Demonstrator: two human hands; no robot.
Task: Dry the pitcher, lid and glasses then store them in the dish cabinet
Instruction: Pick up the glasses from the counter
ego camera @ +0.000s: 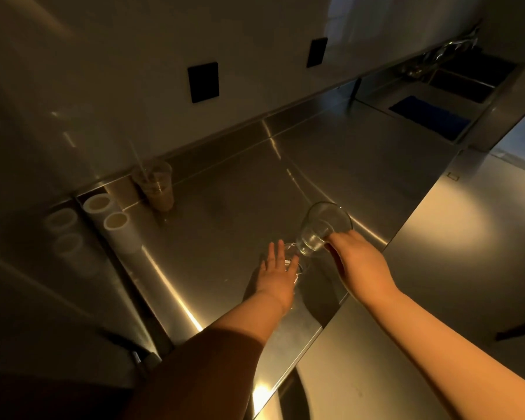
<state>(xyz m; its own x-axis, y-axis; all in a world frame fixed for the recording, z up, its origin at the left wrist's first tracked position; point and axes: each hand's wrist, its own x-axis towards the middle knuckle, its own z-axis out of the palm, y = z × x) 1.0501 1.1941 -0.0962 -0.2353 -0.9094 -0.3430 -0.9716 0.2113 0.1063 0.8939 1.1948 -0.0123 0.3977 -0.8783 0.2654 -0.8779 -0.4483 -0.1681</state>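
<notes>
Steel counter (231,189): iced drink cup (158,189), white rolls (112,222), blue cloth (431,116).

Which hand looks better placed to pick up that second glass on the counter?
The left hand. Its straight, empty fingers hover right over the second glass on the steel counter, while the right hand already grips the tilted glass, so it seems busy.

iced coffee cup (158,189) by backsplash, two white rolls (112,222) beside it, blue cloth (431,116) near sink (467,77)
</notes>
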